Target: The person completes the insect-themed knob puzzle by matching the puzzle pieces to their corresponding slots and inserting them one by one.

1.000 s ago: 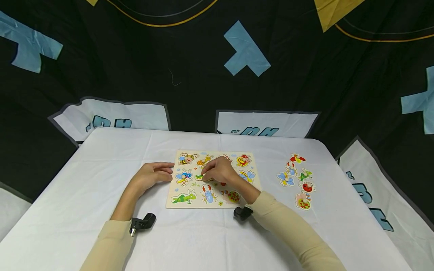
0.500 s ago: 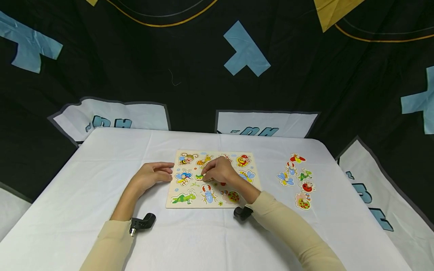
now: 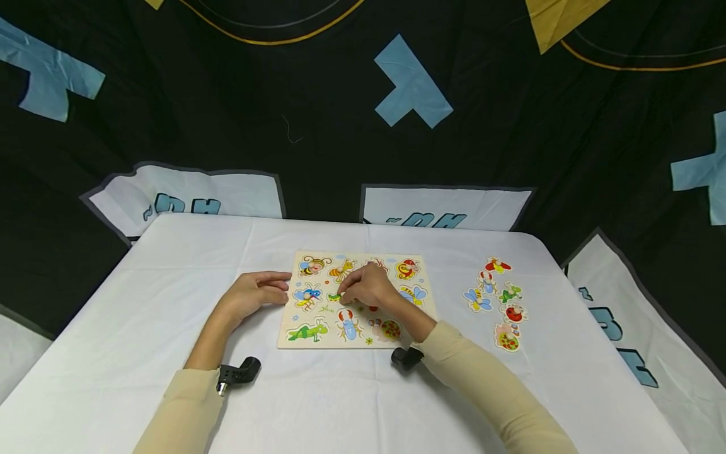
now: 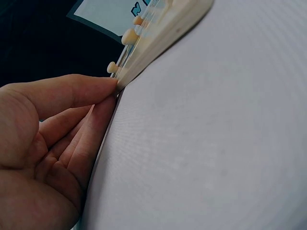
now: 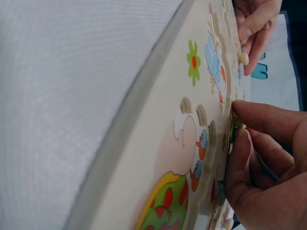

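A wooden peg puzzle board [image 3: 333, 344] printed with insects lies on the white cloth. My right hand [image 3: 368, 287] is over its middle, and the thumb and a finger pinch a small green puzzle piece [image 3: 333, 297], possibly a caterpillar. In the right wrist view, only a sliver of this green piece [image 5: 233, 130] shows between the fingertips. My left hand [image 3: 252, 295] touches the board's left edge with extended fingers and thumb. The left wrist view shows those fingertips against the board's side [image 4: 148, 57], near round wooden knobs [image 4: 129, 37].
Several loose insect pieces lie right of the board, among them a red ladybug [image 3: 514, 313], a green grasshopper [image 3: 510, 292] and a blue-winged bee [image 3: 478, 300]. A black patterned curtain [image 3: 317, 139] hangs behind the table [image 3: 187, 265].
The green piece has shifted and turned very slightly under my right fingertips. My left hand and the board look unmoved.
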A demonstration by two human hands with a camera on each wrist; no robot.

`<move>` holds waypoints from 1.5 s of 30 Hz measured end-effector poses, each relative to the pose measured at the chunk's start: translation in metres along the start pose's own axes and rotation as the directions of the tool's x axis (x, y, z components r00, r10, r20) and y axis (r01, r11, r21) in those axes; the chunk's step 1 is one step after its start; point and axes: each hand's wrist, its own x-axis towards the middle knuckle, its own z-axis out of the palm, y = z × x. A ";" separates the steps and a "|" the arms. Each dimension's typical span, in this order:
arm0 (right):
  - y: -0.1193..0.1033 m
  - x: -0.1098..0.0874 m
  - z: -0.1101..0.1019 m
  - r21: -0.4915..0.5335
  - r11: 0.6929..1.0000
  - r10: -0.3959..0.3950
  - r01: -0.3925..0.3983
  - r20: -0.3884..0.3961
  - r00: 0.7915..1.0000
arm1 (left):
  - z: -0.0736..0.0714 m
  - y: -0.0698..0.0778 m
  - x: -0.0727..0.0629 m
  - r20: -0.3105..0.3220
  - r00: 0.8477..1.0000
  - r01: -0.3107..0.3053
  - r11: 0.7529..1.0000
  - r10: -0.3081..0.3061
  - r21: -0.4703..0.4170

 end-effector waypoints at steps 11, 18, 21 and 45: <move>0.001 0.002 -0.002 0.010 1.000 0.010 -0.010 0.042 0.999 | -0.001 0.000 -0.001 -0.010 1.000 -0.005 1.000 0.005 0.009; -0.002 0.003 -0.008 -0.038 0.999 0.037 -0.034 0.085 0.996 | 0.000 0.000 0.000 -0.006 1.000 -0.007 1.000 0.007 0.003; -0.003 0.003 -0.012 -0.051 0.997 0.059 -0.054 0.107 0.992 | 0.001 0.000 0.001 -0.003 1.000 -0.011 1.000 0.011 0.003; -0.003 -0.001 -0.032 -0.083 0.995 0.057 -0.047 0.120 0.991 | 0.001 0.000 0.001 -0.011 1.000 -0.002 1.000 0.003 0.009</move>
